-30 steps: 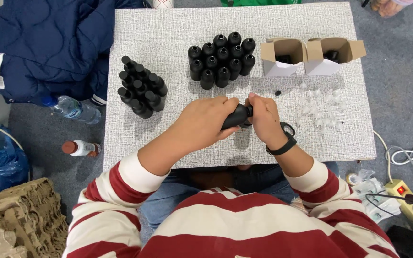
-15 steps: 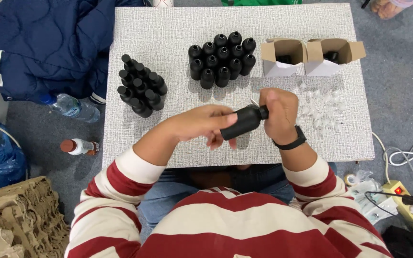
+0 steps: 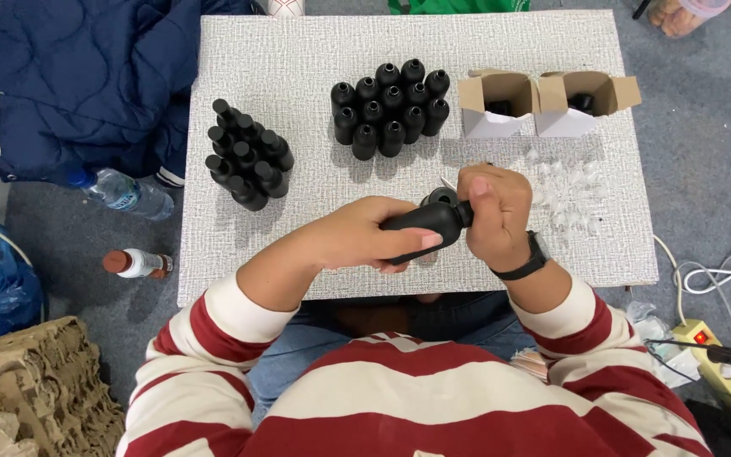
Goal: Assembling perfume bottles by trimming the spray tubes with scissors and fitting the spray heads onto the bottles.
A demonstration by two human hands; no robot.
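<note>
- My left hand (image 3: 364, 235) has its grip closed around the body of a black bottle (image 3: 423, 227), which lies on its side just above the near edge of the worktop (image 3: 298, 76).
- My right hand (image 3: 494, 211) is clenched over the bottle's neck end, so the grip there is shut on it too; the cap is hidden under my fingers.
- A cluster of upright black bottles (image 3: 389, 108) stands farther back at the middle, and another group (image 3: 247, 156) lies to the left.
- Two open cardboard boxes (image 3: 543, 103) sit at the far right.
- Small clear plastic pieces (image 3: 570, 193) are scattered just beside my right hand.
</note>
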